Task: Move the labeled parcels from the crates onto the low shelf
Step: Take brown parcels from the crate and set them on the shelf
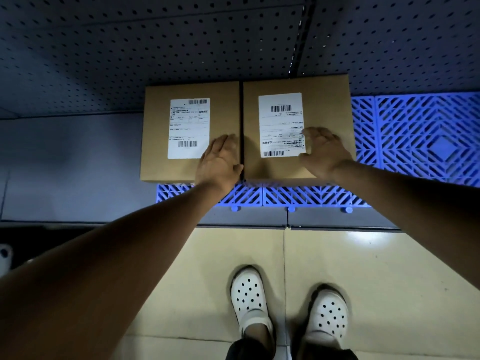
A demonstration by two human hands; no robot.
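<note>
Flat and loose, the left hand (219, 162) rests on the parcel at 11 o'clock (158, 131) and the right hand (324, 152) on the parcel at 1 o'clock (326, 105), likely lining them up on the low shelf (78, 178).

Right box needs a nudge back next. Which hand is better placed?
Right. The right hand is spread open over the right parcel, by its label. The left hand sits on the left parcel, at the seam.
</note>
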